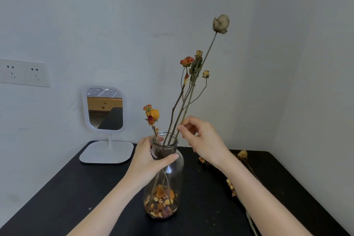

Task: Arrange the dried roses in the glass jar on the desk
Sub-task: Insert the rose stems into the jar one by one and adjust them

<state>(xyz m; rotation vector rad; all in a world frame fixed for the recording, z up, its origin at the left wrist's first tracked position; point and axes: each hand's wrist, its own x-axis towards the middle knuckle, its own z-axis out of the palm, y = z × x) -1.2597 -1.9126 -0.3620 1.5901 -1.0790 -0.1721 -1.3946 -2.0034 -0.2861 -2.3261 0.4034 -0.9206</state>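
Steady the glass jar (164,174) mid-desk (76,188), toward the front edge, with the left hand (149,161) curled round its neck. Ease the tall dried roses (183,99) apart with the right hand (203,138), pinching one stem just above the rim; probably brittle, so no twisting.

no readable text, labels, brands, numbers or signs anywhere
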